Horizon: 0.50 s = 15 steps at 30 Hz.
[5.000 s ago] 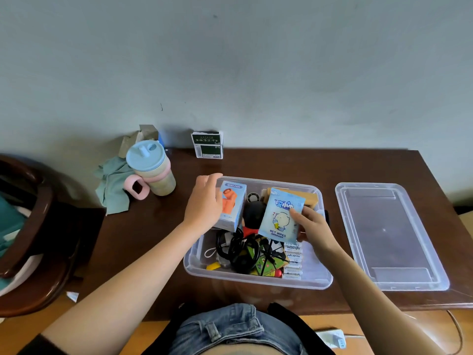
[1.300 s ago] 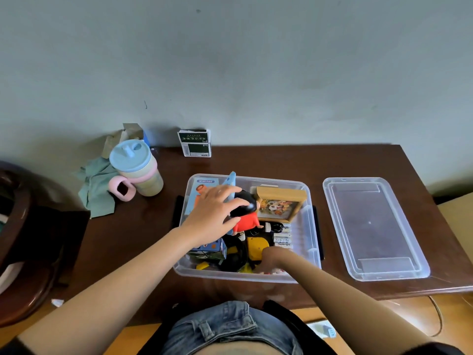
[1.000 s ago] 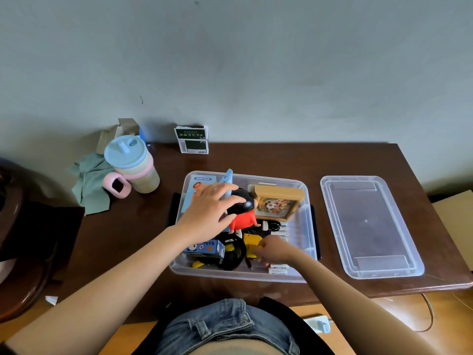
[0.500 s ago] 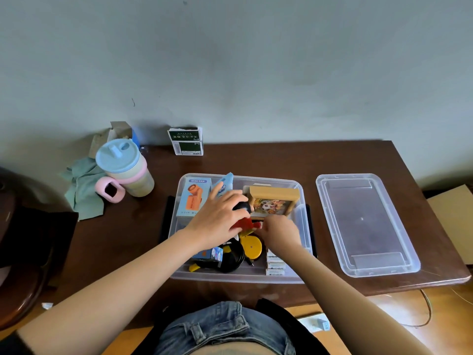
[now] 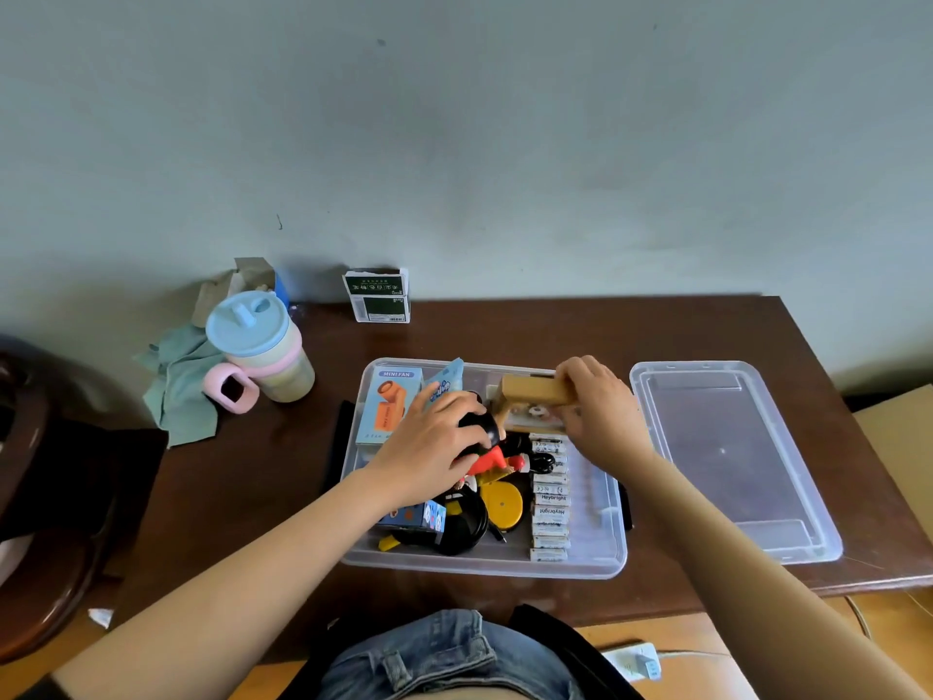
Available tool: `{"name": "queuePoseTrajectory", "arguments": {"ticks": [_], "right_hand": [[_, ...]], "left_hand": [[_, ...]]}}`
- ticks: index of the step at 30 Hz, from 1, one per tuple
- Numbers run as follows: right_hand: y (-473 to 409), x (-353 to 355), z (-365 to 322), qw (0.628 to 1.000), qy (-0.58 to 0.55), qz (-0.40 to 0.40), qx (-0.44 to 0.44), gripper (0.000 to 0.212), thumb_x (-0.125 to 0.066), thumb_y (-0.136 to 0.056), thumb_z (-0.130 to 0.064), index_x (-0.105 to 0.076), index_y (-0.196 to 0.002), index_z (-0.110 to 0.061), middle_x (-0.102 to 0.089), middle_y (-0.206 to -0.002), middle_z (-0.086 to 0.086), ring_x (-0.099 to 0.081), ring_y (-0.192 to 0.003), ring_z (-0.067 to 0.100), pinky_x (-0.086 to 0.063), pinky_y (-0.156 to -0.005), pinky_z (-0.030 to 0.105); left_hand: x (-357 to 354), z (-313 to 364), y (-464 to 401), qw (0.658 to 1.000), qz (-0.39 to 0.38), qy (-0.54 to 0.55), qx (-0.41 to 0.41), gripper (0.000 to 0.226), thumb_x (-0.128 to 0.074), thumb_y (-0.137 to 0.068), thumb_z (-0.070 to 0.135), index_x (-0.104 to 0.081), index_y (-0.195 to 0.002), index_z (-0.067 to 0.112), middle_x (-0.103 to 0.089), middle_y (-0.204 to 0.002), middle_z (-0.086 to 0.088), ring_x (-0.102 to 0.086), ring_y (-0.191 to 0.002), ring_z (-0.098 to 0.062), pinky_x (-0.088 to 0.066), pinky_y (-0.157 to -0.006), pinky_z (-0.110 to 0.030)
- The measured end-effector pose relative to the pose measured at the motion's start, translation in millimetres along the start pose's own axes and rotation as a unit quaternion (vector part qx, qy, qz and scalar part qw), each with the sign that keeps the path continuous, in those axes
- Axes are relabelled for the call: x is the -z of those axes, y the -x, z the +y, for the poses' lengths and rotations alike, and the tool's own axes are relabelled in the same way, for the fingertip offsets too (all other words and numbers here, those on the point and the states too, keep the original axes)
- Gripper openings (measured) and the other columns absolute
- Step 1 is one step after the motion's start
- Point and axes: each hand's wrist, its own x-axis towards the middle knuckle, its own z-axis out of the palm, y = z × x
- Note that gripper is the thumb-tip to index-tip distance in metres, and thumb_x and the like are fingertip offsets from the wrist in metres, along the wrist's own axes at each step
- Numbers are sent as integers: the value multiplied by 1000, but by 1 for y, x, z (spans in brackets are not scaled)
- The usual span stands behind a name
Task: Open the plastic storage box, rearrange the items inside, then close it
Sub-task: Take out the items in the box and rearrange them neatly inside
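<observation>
Storage box [image 5: 603, 540] lies lidless, long axis toward wall; left hand [image 5: 435, 449] grips figurine [image 5: 487, 447]; right hand [image 5: 603, 409] grips frame [image 5: 530, 391].

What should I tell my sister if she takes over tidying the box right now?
Left hand grips the black-headed, red-bodied toy figure inside the clear plastic storage box.
Right hand holds the wooden picture frame at the box's far end.
The clear plastic lid lies on the brown wooden table, right of the box.
Done: box opened.
Left: finish arranging, put the lid on.
</observation>
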Motion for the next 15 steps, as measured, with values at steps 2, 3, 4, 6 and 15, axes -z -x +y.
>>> {"name": "queuePoseTrajectory", "arguments": {"ticks": [2,3,4,6,15], "right_hand": [[5,15,-1,998,-50,39,-8,24,-64,-80,-15,-47,-95,-21,-51,-94,-7,-52,-80,22,-35,-57,27],[8,23,-2,996,-70,52,-8,27,-67,-79,-16,-46,-94,-22,-49,-97,-9,-52,-79,21,-32,-54,23],[12,31,-3,994,-96,59,-5,30,-70,-77,-17,-45,-94,-23,-47,-105,-9,-51,-82,19,-33,-55,20],[19,48,-5,988,-142,56,18,34,-75,-75,-19,-45,-91,-21,-44,-124,-4,-48,-100,18,-40,-70,24],[58,53,-7,979,-158,-95,88,29,-68,-77,-31,-42,-90,-36,-47,-129,-22,-45,-106,-5,-42,-76,25]], "left_hand": [[0,0,0,1000,-3,0,8,18,-60,-90,23,-70,-105,24,-53,-130,2,-37,-133,-17,-8,-117,-44],[-1,-1,0,1000,-9,-2,8,19,-59,-90,22,-69,-106,24,-52,-130,3,-36,-134,-17,-6,-117,-43],[-1,-2,0,1000,-15,-6,7,19,-59,-90,22,-69,-106,24,-51,-131,3,-35,-134,-16,-5,-117,-42],[-1,-4,0,1000,-23,-12,5,19,-59,-90,23,-68,-107,24,-51,-131,4,-34,-135,-16,-3,-117,-42],[0,-9,-2,1000,-20,16,6,18,-64,-87,22,-69,-103,24,-57,-120,6,-40,-131,-17,-9,-115,-43]]}}
